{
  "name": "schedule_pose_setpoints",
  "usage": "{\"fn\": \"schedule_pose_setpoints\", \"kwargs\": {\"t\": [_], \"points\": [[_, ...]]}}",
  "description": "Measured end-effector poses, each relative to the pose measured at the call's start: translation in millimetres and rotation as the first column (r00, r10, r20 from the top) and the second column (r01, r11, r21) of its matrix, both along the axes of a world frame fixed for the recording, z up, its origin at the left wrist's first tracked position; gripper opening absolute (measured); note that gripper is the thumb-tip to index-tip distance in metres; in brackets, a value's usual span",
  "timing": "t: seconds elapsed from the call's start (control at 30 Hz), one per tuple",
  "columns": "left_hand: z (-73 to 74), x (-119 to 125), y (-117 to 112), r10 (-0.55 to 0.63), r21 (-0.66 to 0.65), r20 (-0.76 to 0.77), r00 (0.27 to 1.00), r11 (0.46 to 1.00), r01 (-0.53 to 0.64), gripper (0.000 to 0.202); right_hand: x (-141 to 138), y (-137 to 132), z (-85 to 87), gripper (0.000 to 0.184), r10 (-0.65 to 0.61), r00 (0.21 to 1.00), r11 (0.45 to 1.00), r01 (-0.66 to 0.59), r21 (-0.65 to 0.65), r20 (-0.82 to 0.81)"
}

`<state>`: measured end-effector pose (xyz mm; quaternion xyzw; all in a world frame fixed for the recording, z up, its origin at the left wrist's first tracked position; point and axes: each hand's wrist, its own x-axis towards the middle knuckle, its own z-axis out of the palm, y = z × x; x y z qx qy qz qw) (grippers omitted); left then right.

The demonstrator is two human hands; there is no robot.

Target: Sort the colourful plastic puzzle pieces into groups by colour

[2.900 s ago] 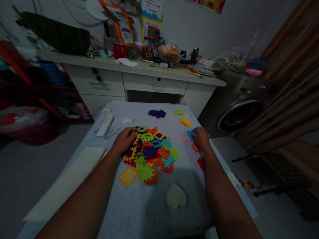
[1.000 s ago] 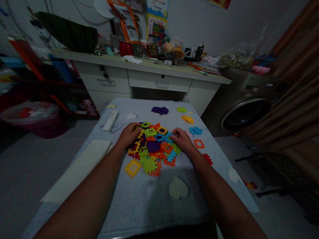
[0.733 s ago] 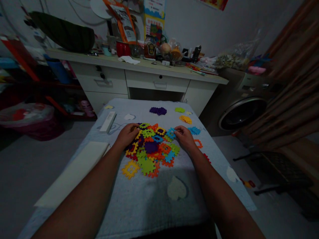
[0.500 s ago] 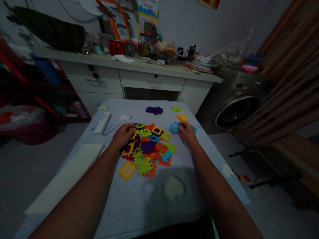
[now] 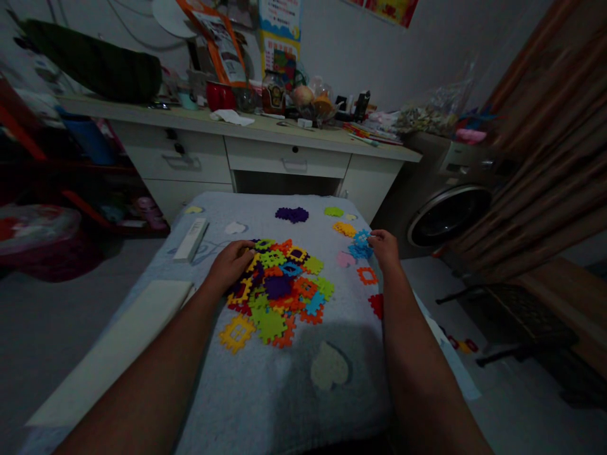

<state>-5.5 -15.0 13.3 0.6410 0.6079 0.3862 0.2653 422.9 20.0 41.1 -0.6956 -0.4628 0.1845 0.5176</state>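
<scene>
A heap of coloured foam puzzle pieces [image 5: 279, 291] lies in the middle of a grey cloth-covered table [image 5: 284, 392]. My left hand [image 5: 229, 265] rests curled on the heap's left edge, fingers on the pieces. My right hand [image 5: 385, 248] is out at the table's right side, fingers pinched on a blue piece [image 5: 361, 239] held over another blue piece [image 5: 359, 251]. Sorted pieces lie apart: purple [image 5: 291, 215], green [image 5: 333, 212], yellow-orange [image 5: 344, 229], orange [image 5: 367, 275], red [image 5: 377, 305].
A white box [image 5: 190, 239] and a pale flat pad [image 5: 114, 354] lie at the table's left. Heart patterns [image 5: 331, 366] mark the cloth. Behind stands a cluttered white desk [image 5: 284, 158]; a washing machine [image 5: 448, 202] is to the right.
My right hand took a blue piece out of the heap and carried it right to the blue pieces at the table's edge. My left hand stayed on the heap.
</scene>
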Motion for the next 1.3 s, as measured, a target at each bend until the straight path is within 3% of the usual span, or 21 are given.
{"fn": "schedule_pose_setpoints", "kwargs": {"t": [0.23, 0.33, 0.53, 0.7, 0.8, 0.9, 0.97, 1.07, 1.13, 1.3], "points": [[-2.8, 0, 2, 0.001, -0.005, 0.016, 1.0, 1.0, -0.001, 0.043, 7, -7, -6.1, 0.021, 0.028, 0.999, 0.997, -0.025, -0.068, 0.046], [0.0, 1, 0, 0.008, -0.011, 0.003, 1.0, 1.0, -0.008, 0.045, 11, -8, -5.9, 0.02, 0.031, 0.989, 0.996, -0.018, -0.092, 0.142], [2.9, 2, -2, -0.001, -0.031, 0.014, 1.0, 1.0, 0.002, 0.045, 11, -13, -6.0, 0.018, 0.033, 0.866, 0.97, 0.092, -0.224, 0.5], [-0.3, 1, 0, -0.005, -0.009, 0.009, 1.0, 1.0, 0.005, 0.046, 4, -16, -3.8, 0.022, 0.017, 0.801, 0.971, 0.129, -0.201, 0.598], [-1.4, 1, 0, -0.011, -0.003, 0.001, 1.0, 1.0, 0.011, 0.047, -9, -16, 5.4, 0.022, 0.045, 0.8, 0.992, 0.032, -0.118, 0.598], [-3.1, 0, 2, -0.009, 0.022, -0.014, 1.0, 1.0, 0.01, 0.046, -38, -17, 16.3, 0.022, 0.192, 0.777, 0.98, -0.187, -0.073, 0.6], [-5.1, 0, 3, -0.008, 0.033, -0.008, 1.0, 0.999, 0.008, 0.045, -64, -21, 19.4, 0.021, 0.338, 0.717, 0.926, -0.368, -0.081, 0.61], [-7.8, 0, 4, -0.005, 0.042, 0.013, 1.0, 0.999, 0.005, 0.043, -106, -31, 14.5, 0.019, 0.547, 0.596, 0.797, -0.585, -0.149, 0.587], [-8.4, 0, 4, -0.003, 0.047, 0.031, 0.999, 0.999, 0.002, 0.043, -129, -38, 6.9, 0.024, 0.609, 0.552, 0.753, -0.628, -0.196, 0.57], [-6.8, 0, 2, -0.021, 0.053, 0.081, 0.996, 0.998, 0.017, 0.042, -155, -42, -10.4, 0.039, 0.643, 0.524, 0.738, -0.621, -0.265, 0.559]]}}
